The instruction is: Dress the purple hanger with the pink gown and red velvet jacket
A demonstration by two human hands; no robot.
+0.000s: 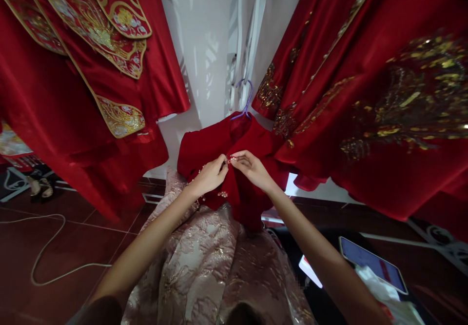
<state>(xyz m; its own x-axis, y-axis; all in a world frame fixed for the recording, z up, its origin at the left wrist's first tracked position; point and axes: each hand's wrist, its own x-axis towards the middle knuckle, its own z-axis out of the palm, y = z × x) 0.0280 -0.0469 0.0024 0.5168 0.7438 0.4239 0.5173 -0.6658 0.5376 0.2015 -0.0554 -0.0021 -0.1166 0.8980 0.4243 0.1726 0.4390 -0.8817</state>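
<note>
A small dark red velvet jacket (204, 150) hangs on a purple hanger (245, 101) above a pale pink brocade skirt (215, 261). My left hand (210, 174) pinches the jacket's front edge near a small fastening. My right hand (250, 166) meets it from the right, fingers closed on the same front opening. Both hands touch at the jacket's centre line.
Red robes with gold embroidery hang at the left (73, 71) and at the right (383, 95). A white cord (47, 247) loops on the dark red tiled floor. A phone (373, 261) lies at lower right beside white papers. Sandals (40, 186) stand at the far left.
</note>
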